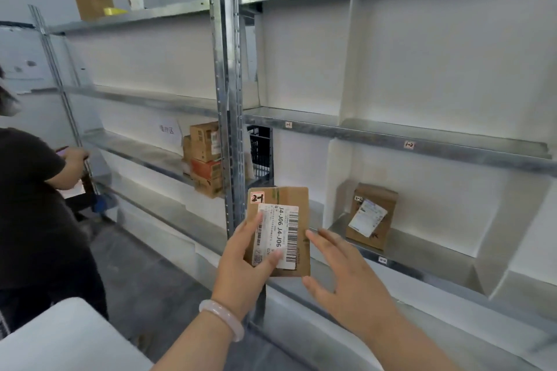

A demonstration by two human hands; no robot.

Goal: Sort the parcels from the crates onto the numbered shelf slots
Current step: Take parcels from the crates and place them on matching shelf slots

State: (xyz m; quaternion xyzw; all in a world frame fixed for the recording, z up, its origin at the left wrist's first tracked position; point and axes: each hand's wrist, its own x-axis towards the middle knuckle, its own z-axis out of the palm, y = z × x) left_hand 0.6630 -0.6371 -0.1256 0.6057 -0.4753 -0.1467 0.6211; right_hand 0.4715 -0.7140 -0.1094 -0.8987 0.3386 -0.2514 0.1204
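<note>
**Parcel upright in my left hand, right hand open beside it**

My left hand point(241, 265) grips a small cardboard parcel point(294, 199) in front of the metal shelf point(422, 141). The parcel stands on its short end with its face towards me. My thumb point(272, 257) presses on the lower part of its white barcode label point(277, 235). One finger lies up along the left edge, its tip on the label's upper corner. My other fingers are curled behind the box, out of sight. A red-edged sticker point(257, 197) with handwritten digits sits at the parcel's top left corner, above my fingers.

My right hand point(346, 274) is just to the right of the parcel, palm turned towards it, fingers straight and slightly spread, holding nothing. Its topmost fingertip comes close to the parcel's right edge; I cannot tell whether it touches. Its thumb sits just below the lower right corner.

A pale bracelet point(221, 322) circles my left wrist. To the right, in a shelf slot, a second parcel point(376, 196) leans back against the white wall. Small number tags point(409, 145) are stuck along the shelf rims. On the left shelving stands a stack of cartons point(205, 159), with a black crate point(261, 150) beside it. Another person in a dark top point(30, 205) stands at the far left.
</note>
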